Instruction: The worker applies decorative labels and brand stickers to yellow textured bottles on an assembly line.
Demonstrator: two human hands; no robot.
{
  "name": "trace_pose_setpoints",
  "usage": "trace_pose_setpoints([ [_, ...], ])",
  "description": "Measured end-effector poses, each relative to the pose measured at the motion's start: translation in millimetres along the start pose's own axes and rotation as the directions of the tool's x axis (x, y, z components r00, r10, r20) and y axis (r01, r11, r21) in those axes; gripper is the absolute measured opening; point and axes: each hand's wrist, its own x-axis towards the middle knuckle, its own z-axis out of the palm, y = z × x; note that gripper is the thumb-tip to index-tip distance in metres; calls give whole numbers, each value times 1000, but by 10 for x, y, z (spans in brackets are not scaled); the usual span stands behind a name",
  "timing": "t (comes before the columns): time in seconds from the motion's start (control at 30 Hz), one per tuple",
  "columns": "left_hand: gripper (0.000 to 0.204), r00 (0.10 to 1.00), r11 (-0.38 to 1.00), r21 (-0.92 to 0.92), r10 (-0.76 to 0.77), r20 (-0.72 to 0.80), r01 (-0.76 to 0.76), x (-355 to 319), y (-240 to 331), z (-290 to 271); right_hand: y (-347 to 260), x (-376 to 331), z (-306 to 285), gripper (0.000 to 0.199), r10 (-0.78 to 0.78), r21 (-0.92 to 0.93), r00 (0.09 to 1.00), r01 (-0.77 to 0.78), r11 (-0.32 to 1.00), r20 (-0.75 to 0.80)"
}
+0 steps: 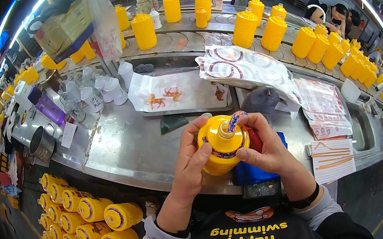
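Left hand (190,163) curled round the side of a yellow bottle (222,164), thumb on its shoulder. Right hand (265,145) closed on the opposite side, its fingers at a patterned strip (235,122) that curls up beside the neck. Bottle held over the near edge of the metal tabletop (123,144), neck up; blue cloth (254,174) near the right hand. Beyond: tray (188,109) bearing a white sheet (195,90) with brown figures. Stacked yellow bottles (91,234), lower left.
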Motion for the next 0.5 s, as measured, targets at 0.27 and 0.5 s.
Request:
trace_pose_setpoints([
  [0.27,56,1000,1000,11,7,-1,-6,-13,-5,15,25,-7,-39,60,41,-62,999,-41,997,1],
  [0.5,64,1000,999,28,22,12,-22,-11,-27,11,-13,4,-38,62,3,-26,1000,-2,1000,13],
])
